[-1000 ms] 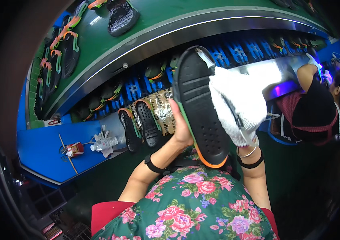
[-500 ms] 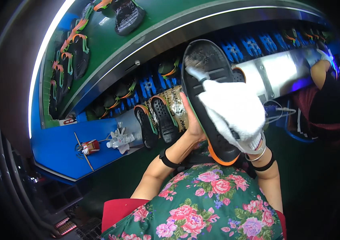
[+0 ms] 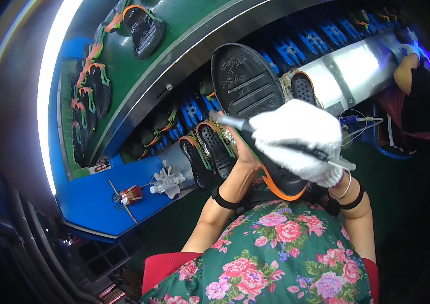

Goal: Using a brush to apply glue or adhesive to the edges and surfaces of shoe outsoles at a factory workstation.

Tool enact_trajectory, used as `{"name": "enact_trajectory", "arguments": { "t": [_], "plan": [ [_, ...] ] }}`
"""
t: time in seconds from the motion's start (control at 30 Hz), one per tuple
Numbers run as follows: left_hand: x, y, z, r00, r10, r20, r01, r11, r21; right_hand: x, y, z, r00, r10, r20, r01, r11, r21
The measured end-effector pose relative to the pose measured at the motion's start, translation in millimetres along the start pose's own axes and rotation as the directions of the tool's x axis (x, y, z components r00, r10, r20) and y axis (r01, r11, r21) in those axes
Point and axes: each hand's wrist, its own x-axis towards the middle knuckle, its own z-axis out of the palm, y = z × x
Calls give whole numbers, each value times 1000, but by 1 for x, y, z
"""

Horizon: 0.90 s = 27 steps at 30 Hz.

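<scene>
My left hand (image 3: 243,152), bare, is wrapped round the left edge of a large black shoe sole (image 3: 248,83) with an orange and green rim. The sole is tilted up in front of me, its far end shiny and wet-looking. In a white knitted glove, my right hand (image 3: 301,139) grips a brush (image 3: 232,121) with a pale metal collar. The brush tip is at the sole's left edge; I cannot tell whether it touches. The glove hides part of the sole's near half. Left of my left hand lie two black perforated shoes (image 3: 220,152) with orange and green trim.
A steel-edged green conveyor (image 3: 189,28) carries more soles. At the left is a blue tabletop (image 3: 93,202) with a clear plastic bottle (image 3: 162,186) and a small red box (image 3: 130,194). Another person's arm (image 3: 405,76) reaches in at the far right, beside a metal plate (image 3: 357,68).
My right hand has drawn the brush from the sole's far end down to its left edge. The wet patch there shows more fully. The whole view has shifted slightly.
</scene>
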Motion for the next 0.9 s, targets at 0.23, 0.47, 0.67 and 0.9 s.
{"name": "enact_trajectory", "arguments": {
  "t": [0.23, 0.47, 0.67, 0.9],
  "plan": [
    [-3, 19, -30, 994, -48, 99, 5, 919, 395, 4, 3, 5, 989, -103, 102, 117, 983, -143],
    [16, 23, 11, 995, 35, -89, -26, 994, 102, 5, 21, -6, 990, -113, 87, 125, 983, -136],
    [23, 27, 20, 998, -37, -59, 46, 985, 164, -5, 24, -7, 987, -13, 157, -8, 991, 132],
    [36, 26, 46, 977, -124, -175, 155, 972, 176, -17, 17, 4, 984, -94, 153, 105, 993, -62]
  ]
}}
